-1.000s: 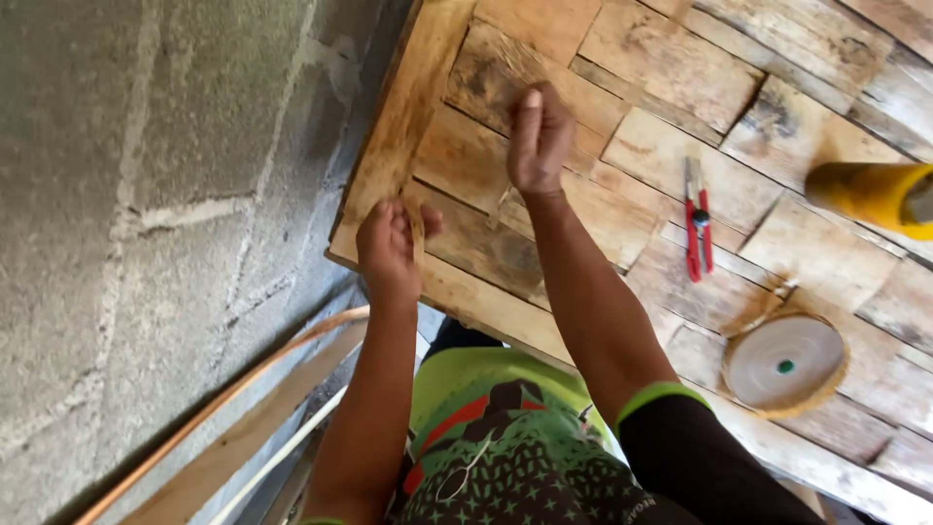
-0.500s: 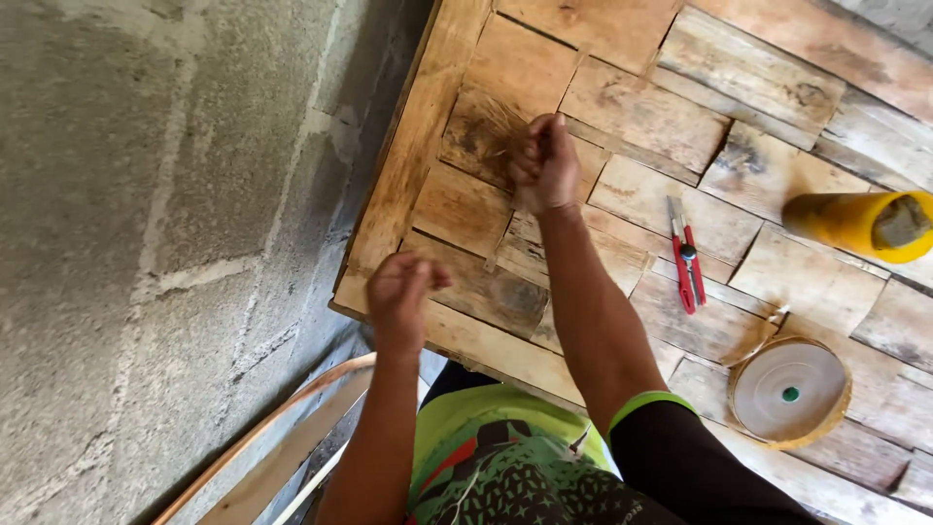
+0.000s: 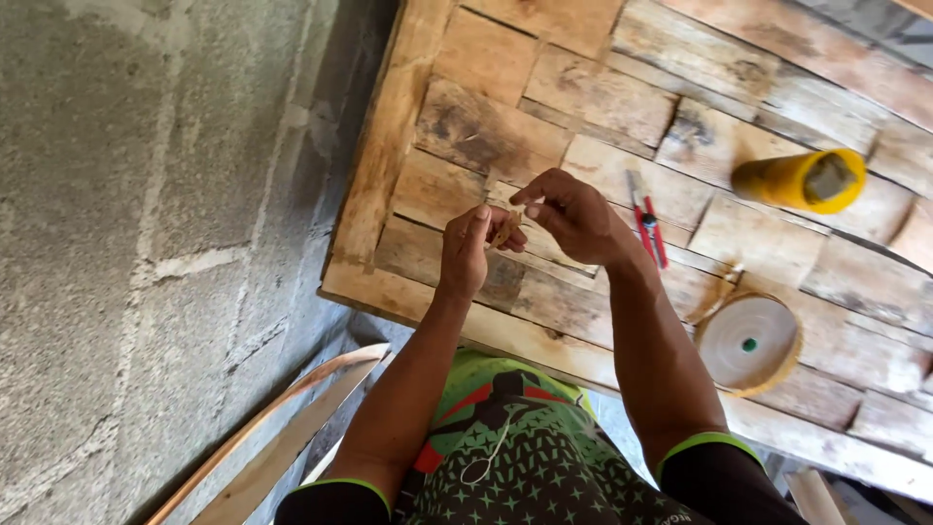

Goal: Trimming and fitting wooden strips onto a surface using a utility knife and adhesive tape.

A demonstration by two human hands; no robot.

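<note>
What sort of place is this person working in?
Probably a rough home or craft workshop: a worktable of patched wooden planks against a bare concrete block wall, with red-handled pliers and a round tan tape roll lying on it.

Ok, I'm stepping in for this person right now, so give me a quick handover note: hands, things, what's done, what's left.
Left hand: raised over the wooden tabletop, fingers pinching a small tan strip.
Right hand: fingertips meet the same strip from the other side.
On the table: red-handled pliers beside the right wrist, a flat tape roll near the front edge, a yellow tube lying on its side further back.
Done: strip picked up, held between both hands.
Left: strip not yet set down or fixed anywhere; pliers, roll and tube untouched.
</note>
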